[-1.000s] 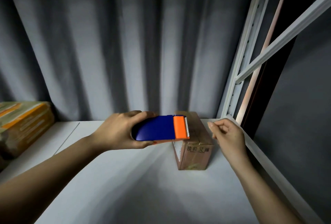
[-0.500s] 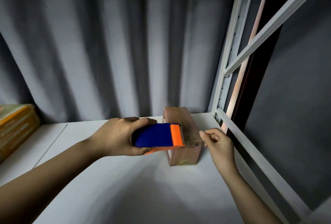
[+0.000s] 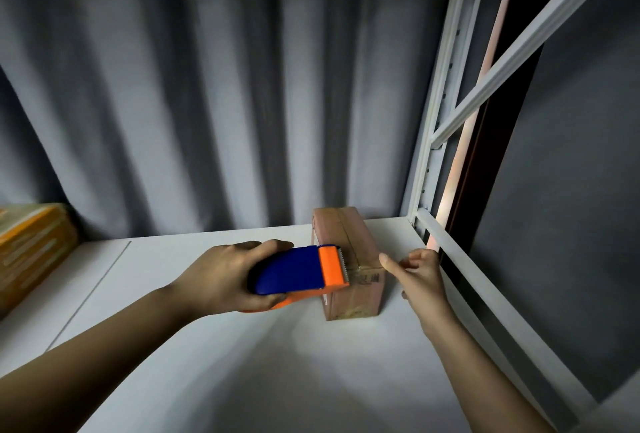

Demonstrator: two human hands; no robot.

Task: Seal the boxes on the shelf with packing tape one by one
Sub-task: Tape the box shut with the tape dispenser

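The white shelf (image 3: 242,380) carries a small brown box (image 3: 346,252) near its back right corner, long axis running front to back. The left hand (image 3: 221,277) grips a blue-orange tape dispenser (image 3: 298,270), blade end pointing right onto the box's front top. The right hand (image 3: 420,273), fingers (image 3: 408,261) loosely curled, seems to pinch something at the box's right edge.

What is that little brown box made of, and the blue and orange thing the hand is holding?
The small box looks like brown cardboard: matte, with folded edges, printed marks and a seam along the top. The tape dispenser in the left hand looks like hard plastic: smooth, evenly coloured blue and orange with a slight sheen. Its toothed edge may be metal, but it is too small to tell.
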